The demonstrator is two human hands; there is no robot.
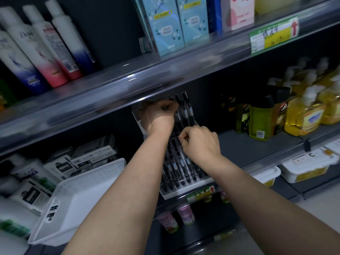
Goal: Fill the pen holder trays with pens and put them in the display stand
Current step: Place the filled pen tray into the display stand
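A white stepped display stand (185,193) sits on the middle shelf, tilted toward me. Its lower tray holds several black pens (181,170) side by side, and the upper tray (191,100) holds a few more pens (185,111) on its right side. My left hand (159,115) reaches under the shelf edge to the upper tray, fingers curled around black pens. My right hand (199,142) is at the middle of the stand, fingertips pinching the top of a pen. Much of the upper tray's left part is hidden behind my left hand.
An empty white plastic basket (88,197) leans at the left of the stand, with black-and-white boxes (86,159) behind it. Yellow soap bottles (305,111) and dark bottles (257,116) stand to the right. The shelf above (128,83) overhangs the stand closely.
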